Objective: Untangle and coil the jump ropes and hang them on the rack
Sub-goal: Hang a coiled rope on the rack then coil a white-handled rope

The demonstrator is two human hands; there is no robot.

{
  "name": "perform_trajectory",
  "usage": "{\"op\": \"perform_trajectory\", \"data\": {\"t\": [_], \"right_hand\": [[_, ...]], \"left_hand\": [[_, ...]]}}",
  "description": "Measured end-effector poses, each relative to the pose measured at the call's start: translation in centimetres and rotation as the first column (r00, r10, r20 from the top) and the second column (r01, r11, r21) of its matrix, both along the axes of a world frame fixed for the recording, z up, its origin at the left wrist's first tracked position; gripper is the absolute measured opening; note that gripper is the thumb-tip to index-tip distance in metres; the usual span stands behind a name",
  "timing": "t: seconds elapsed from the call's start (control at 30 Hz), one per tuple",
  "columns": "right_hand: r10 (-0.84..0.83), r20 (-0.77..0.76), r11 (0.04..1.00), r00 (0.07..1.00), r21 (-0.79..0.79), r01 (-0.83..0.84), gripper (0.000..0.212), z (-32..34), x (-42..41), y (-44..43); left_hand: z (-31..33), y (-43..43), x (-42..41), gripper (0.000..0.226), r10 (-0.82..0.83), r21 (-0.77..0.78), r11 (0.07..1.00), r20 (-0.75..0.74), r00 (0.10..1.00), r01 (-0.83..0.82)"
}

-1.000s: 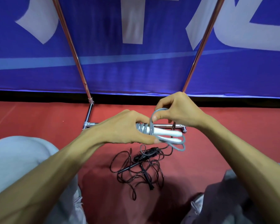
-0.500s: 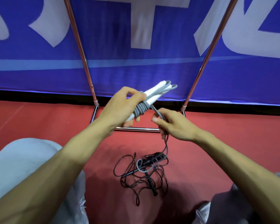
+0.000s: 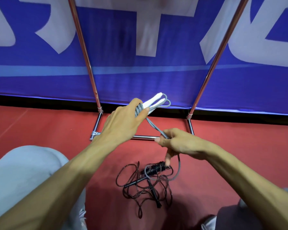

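Note:
My left hand [image 3: 123, 123] grips the white handles [image 3: 154, 101] of a grey jump rope, with grey cord wound round them at my fingers. A taut stretch of the grey cord [image 3: 154, 126] runs down to my right hand [image 3: 178, 143], which pinches it; the loose tail loops down onto the floor. Below my hands a tangled black jump rope [image 3: 146, 181] with black handles lies on the red floor. The chrome rack [image 3: 140, 137] stands just beyond my hands; only its base bar and two slanting poles show.
A blue banner with white lettering [image 3: 140, 63] hangs right behind the rack. My knees in grey trousers [image 3: 23, 171] frame the floor at lower left and lower right. The red floor [image 3: 239, 138] stretches to either side.
My left hand has lifted the handles and tilted them up and away. My right hand has drawn the cord down and to the right, pulling it taut. The view has tilted slightly.

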State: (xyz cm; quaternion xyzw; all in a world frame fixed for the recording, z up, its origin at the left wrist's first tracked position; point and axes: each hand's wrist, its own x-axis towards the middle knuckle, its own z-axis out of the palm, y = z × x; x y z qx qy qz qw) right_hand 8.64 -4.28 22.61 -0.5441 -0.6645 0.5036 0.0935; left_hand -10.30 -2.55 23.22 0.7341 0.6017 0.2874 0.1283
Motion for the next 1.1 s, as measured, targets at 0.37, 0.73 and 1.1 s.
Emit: {"op": "perform_trajectory", "data": {"t": [0.37, 0.73, 1.1], "right_hand": [[0.063, 0.404, 0.684, 0.913, 0.648, -0.335, 0.019, 0.5, 0.4, -2.0], [0.079, 0.356, 0.253, 0.931, 0.896, -0.364, 0.025, 3.5, 1.8, -1.0], [0.100, -0.100, 0.796, 0.990, 0.604, -0.020, 0.008, 3.0, 3.5, 1.7]], "left_hand": [[-0.4, 0.1, -0.7, 0.032, -0.267, -0.266, 0.943, -0.244, 0.932, 0.201], [0.9, -2.0, 0.2, 0.051, -0.335, -0.208, 0.939, -0.364, 0.869, 0.274], [1.6, -3.6, 1.9, 0.040, -0.302, -0.048, 0.953, -0.134, 0.944, 0.298]]}}
